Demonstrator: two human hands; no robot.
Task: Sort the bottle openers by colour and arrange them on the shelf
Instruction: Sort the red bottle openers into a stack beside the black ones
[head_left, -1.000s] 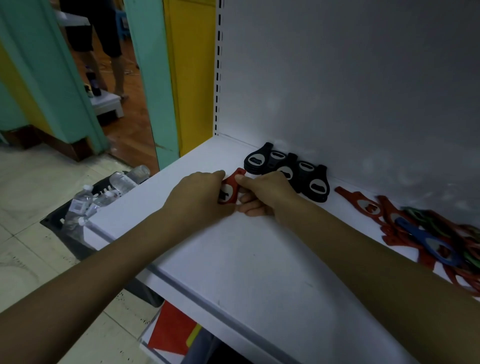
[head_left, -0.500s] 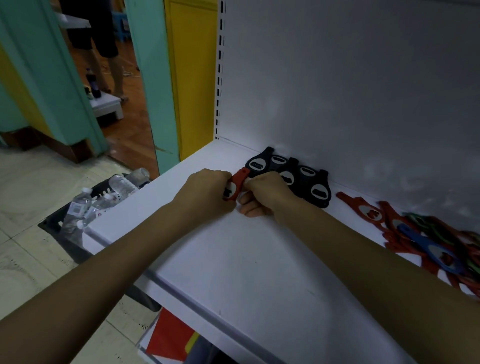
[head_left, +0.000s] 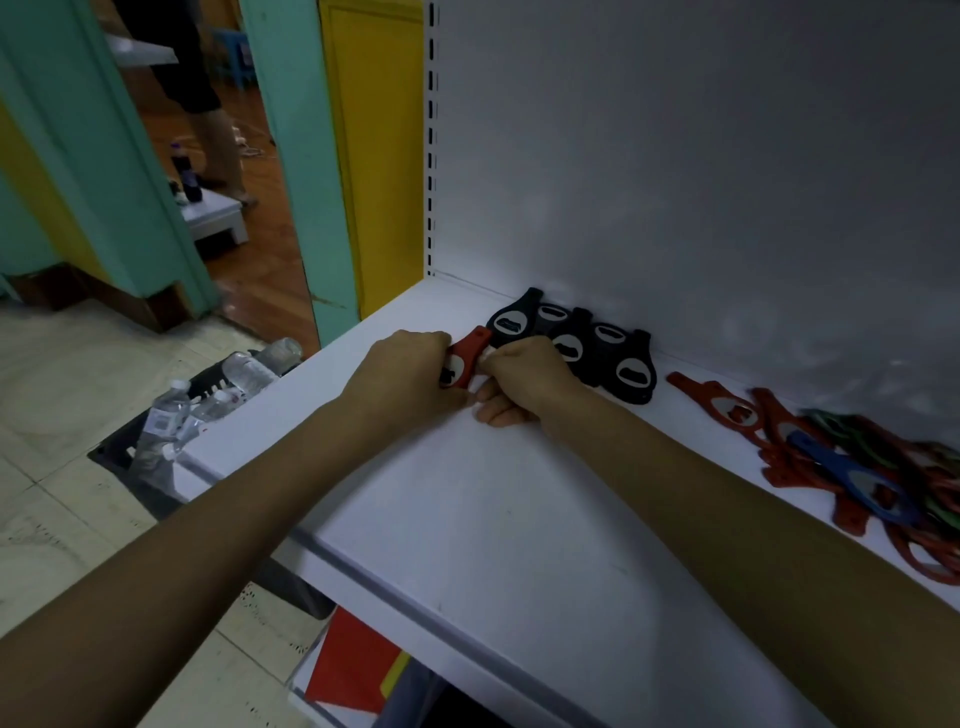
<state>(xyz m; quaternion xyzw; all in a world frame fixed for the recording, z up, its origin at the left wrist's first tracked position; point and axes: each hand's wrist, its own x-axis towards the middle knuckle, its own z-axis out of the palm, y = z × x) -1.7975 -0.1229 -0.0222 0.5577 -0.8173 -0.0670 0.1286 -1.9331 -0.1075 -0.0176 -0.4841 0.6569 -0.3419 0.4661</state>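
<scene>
A person's left grip (head_left: 408, 376) and right grip (head_left: 527, 382) meet on a white shelf (head_left: 467, 530), each pinching one red bottle opener (head_left: 464, 357) from its own side. The opener sits just beside a row of black openers (head_left: 574, 345) along the back wall (head_left: 675, 182), while a tangle (head_left: 857, 467) of red, blue and green openers lies well apart to the right.

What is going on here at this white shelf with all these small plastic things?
A person is sorting bottle openers on the white metal shelf. The left hand and the right hand together hold one small red plastic bottle opener, just in front of a row of black plastic bottle openers lined up along the white back panel. To the right lies an unsorted heap of red, blue and green openers.
</scene>
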